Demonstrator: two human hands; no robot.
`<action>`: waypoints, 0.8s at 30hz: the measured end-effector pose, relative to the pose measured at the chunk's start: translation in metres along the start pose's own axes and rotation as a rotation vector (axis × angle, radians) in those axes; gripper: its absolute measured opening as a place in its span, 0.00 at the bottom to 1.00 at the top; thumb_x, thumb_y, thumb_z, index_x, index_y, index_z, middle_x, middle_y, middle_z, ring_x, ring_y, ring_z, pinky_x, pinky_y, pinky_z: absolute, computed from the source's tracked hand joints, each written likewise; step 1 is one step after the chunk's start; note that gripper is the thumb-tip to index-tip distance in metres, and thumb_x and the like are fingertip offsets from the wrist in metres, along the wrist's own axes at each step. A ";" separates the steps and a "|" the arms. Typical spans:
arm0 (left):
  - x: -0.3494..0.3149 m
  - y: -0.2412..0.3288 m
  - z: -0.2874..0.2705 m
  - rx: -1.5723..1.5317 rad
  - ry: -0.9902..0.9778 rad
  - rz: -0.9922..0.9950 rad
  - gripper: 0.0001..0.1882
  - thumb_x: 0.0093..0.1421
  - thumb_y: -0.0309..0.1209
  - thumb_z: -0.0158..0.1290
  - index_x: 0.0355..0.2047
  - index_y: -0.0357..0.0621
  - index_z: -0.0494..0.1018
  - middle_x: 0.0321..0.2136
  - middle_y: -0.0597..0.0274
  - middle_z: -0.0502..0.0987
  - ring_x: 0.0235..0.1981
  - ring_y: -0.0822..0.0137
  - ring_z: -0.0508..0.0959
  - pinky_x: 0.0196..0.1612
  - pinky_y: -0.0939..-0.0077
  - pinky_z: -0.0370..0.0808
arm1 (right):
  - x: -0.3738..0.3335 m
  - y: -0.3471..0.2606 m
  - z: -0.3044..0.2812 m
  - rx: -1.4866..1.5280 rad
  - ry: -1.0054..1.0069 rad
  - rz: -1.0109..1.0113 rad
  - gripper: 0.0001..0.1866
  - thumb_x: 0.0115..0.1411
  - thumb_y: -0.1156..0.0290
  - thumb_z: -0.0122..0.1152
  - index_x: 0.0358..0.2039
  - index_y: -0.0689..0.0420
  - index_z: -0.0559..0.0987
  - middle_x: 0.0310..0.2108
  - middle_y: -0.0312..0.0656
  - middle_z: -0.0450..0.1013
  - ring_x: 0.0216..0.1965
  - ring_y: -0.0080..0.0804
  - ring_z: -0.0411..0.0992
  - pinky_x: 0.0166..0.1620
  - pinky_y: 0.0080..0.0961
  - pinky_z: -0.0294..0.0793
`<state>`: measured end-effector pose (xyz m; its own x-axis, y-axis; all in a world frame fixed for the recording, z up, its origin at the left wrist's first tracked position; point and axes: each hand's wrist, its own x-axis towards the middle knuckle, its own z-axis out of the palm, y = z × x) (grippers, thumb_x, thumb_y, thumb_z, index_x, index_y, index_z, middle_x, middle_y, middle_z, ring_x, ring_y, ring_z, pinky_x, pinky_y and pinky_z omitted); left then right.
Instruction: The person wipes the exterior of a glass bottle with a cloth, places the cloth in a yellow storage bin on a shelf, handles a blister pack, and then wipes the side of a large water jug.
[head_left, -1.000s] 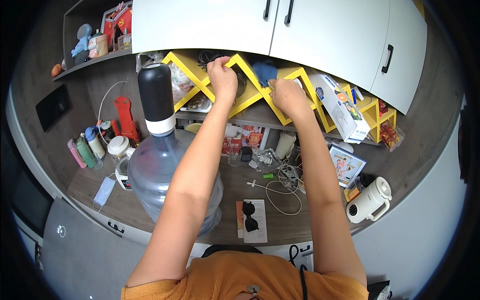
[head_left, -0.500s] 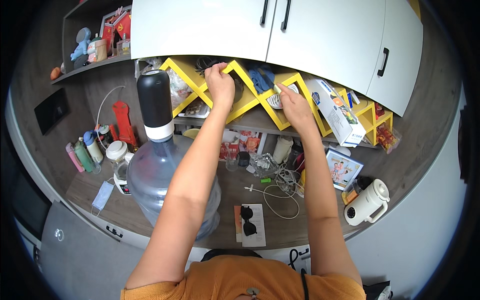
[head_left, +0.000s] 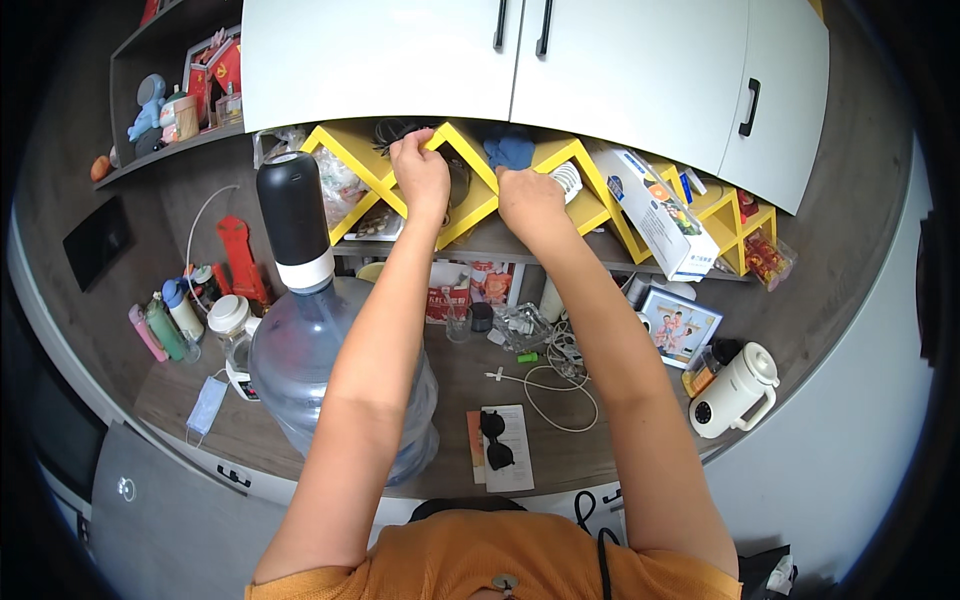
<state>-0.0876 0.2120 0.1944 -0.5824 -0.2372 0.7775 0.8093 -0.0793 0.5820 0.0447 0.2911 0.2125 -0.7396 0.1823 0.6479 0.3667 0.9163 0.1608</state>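
Note:
A yellow zigzag rack (head_left: 480, 219) stands on the shelf under the white cabinets. My left hand (head_left: 421, 178) is closed on the edge at one of its peaks. To its right, my right hand (head_left: 530, 205) reaches in front of the rack with its fingers curled closed; anything between them is hidden. Just beyond it lies a dark blue cloth (head_left: 510, 150), and a white coiled thing (head_left: 567, 181) shows right of the hand. Black cables (head_left: 392, 131) sit in the compartment behind my left hand.
A large water jug (head_left: 290, 345) with a black pump (head_left: 292, 210) stands left of my left arm. A white box (head_left: 655, 215) leans out from the rack. Sunglasses (head_left: 496, 440), a white cable (head_left: 545, 405), a photo frame (head_left: 680, 325) and a cream kettle (head_left: 735, 390) are on the desk.
My right hand has moved left along the rack, away from the white coil; the small pale thing in its fingers no longer shows. The left hand stays at the peak. The view has shifted slightly.

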 end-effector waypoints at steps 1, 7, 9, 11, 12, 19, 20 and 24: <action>0.000 0.001 -0.001 0.002 -0.003 -0.009 0.13 0.50 0.17 0.42 0.33 0.38 0.74 0.35 0.47 0.69 0.39 0.51 0.70 0.46 0.65 0.67 | -0.003 -0.004 -0.006 -0.081 -0.035 -0.019 0.12 0.55 0.73 0.47 0.39 0.58 0.76 0.26 0.49 0.76 0.32 0.42 0.76 0.35 0.35 0.76; -0.002 0.008 0.000 -0.019 -0.011 -0.048 0.13 0.50 0.17 0.42 0.33 0.38 0.74 0.36 0.47 0.69 0.41 0.51 0.69 0.46 0.66 0.66 | -0.012 0.002 -0.017 -0.186 -0.040 0.009 0.13 0.58 0.72 0.46 0.42 0.58 0.75 0.29 0.49 0.76 0.33 0.42 0.76 0.35 0.34 0.76; -0.001 0.009 0.000 -0.021 -0.016 -0.054 0.13 0.49 0.17 0.41 0.33 0.37 0.74 0.36 0.47 0.69 0.41 0.51 0.69 0.47 0.66 0.66 | -0.016 0.008 -0.026 -0.194 -0.009 0.039 0.14 0.58 0.72 0.46 0.43 0.57 0.74 0.30 0.50 0.75 0.34 0.42 0.76 0.36 0.35 0.76; -0.002 0.007 -0.001 -0.044 -0.008 -0.055 0.14 0.49 0.16 0.41 0.33 0.37 0.74 0.36 0.47 0.69 0.41 0.51 0.69 0.47 0.66 0.66 | -0.019 0.010 -0.035 -0.209 -0.022 0.059 0.16 0.59 0.72 0.45 0.47 0.55 0.73 0.32 0.52 0.74 0.35 0.44 0.75 0.37 0.36 0.75; -0.001 0.008 -0.001 -0.057 -0.003 -0.053 0.14 0.49 0.16 0.41 0.33 0.37 0.74 0.36 0.47 0.69 0.41 0.51 0.69 0.47 0.66 0.66 | -0.021 0.011 -0.039 -0.206 -0.017 0.079 0.16 0.59 0.72 0.45 0.47 0.54 0.73 0.32 0.52 0.74 0.35 0.45 0.75 0.38 0.36 0.75; -0.002 0.012 -0.002 -0.046 0.001 -0.091 0.14 0.48 0.16 0.42 0.32 0.37 0.73 0.37 0.47 0.69 0.42 0.51 0.69 0.47 0.66 0.66 | -0.038 0.017 -0.067 -0.158 0.032 0.146 0.12 0.56 0.74 0.47 0.41 0.58 0.74 0.31 0.52 0.75 0.35 0.45 0.75 0.37 0.36 0.75; -0.002 0.010 -0.002 -0.037 0.008 -0.080 0.14 0.48 0.16 0.42 0.32 0.37 0.73 0.37 0.47 0.69 0.42 0.51 0.69 0.47 0.66 0.66 | -0.035 0.017 -0.064 -0.159 0.021 0.143 0.12 0.56 0.74 0.48 0.40 0.58 0.74 0.32 0.52 0.75 0.35 0.45 0.75 0.37 0.36 0.75; -0.002 0.009 0.000 -0.041 0.005 -0.054 0.13 0.48 0.16 0.41 0.32 0.37 0.73 0.36 0.47 0.69 0.41 0.50 0.69 0.47 0.65 0.66 | -0.016 0.022 -0.051 -0.191 -0.035 0.134 0.11 0.56 0.74 0.48 0.39 0.59 0.75 0.33 0.52 0.75 0.37 0.44 0.75 0.38 0.35 0.75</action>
<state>-0.0795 0.2122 0.1981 -0.6254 -0.2366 0.7436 0.7789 -0.1315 0.6132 0.0930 0.2901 0.2434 -0.6951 0.3126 0.6474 0.5602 0.7999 0.2152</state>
